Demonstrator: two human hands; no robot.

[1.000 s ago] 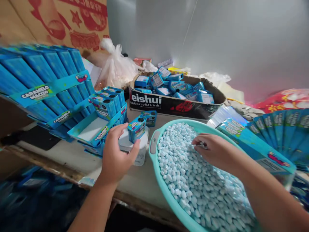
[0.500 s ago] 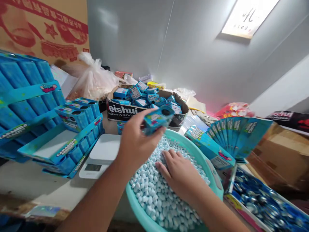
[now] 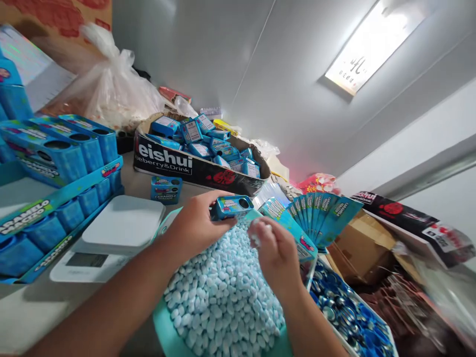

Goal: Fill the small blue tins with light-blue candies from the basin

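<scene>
1. One small blue box (image 3: pixel 233 207) is held over a green basin (image 3: pixel 163 325) in the left hand's (image 3: pixel 199 218) grip.
2. Pale candies (image 3: pixel 267 229) are clasped by the right hand (image 3: pixel 278 254), near the box.
3. Beside the basin, a white scale (image 3: pixel 124 223) is supported by the counter (image 3: pixel 22 310).

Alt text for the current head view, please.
The left hand holds a small blue Caramelo box over a turquoise basin of pale blue candies, beside the right hand, which holds some candies. A white digital scale sits left of the basin, an open carton of blue boxes behind.
</scene>
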